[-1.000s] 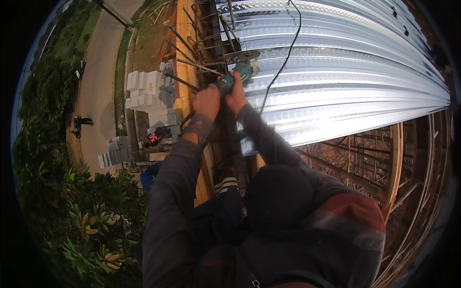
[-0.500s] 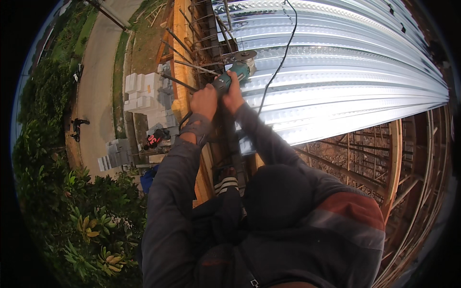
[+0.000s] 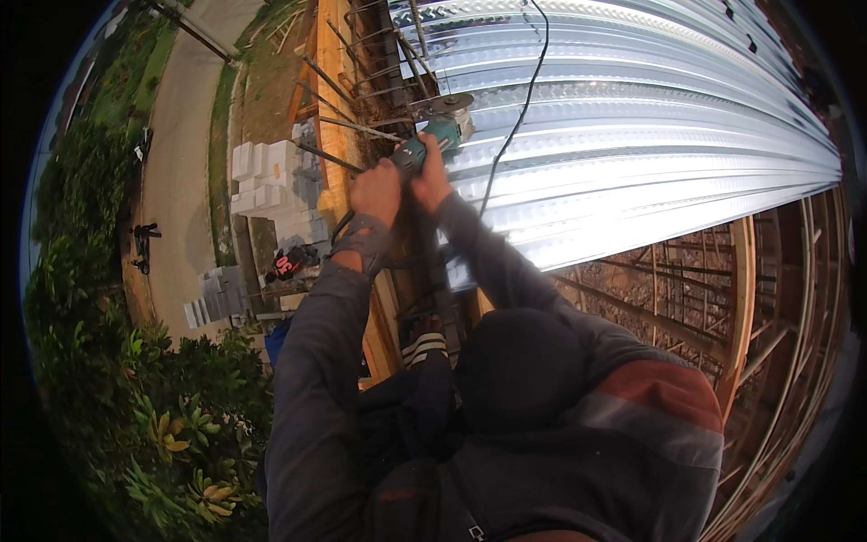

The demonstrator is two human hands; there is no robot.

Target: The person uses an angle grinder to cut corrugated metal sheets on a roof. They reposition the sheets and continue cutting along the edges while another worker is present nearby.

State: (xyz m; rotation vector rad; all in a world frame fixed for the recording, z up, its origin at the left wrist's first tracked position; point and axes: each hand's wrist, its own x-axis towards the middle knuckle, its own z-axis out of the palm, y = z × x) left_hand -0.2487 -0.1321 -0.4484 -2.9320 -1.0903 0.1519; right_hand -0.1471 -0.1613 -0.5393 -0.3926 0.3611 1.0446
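Both my hands are wrapped round a teal angle grinder (image 3: 440, 135) near the top middle. My left hand (image 3: 376, 192) grips its rear end, where a dark cord hangs down by the wrist. Farther forward, my right hand (image 3: 432, 173) closes round the body behind the head. The grinder's round disc (image 3: 452, 104) is at the far end, over the edge of the ribbed metal decking (image 3: 560, 163). Steel rebars (image 3: 348, 126) stick out beside my left hand, across a wooden formwork board (image 3: 336, 81). Whether the disc touches metal I cannot tell.
A black cable (image 3: 517, 122) lies across the decking. Below on the left are stacked grey blocks (image 3: 271, 176), a person in dark clothing (image 3: 293, 262), a road (image 3: 185, 172) and a parked motorcycle (image 3: 144, 246). Wooden beams (image 3: 741, 298) and open framing drop away at the right.
The grinder and both my hands sit slightly farther left in the picture, as does the scene around them. My grip on the grinder is the same.
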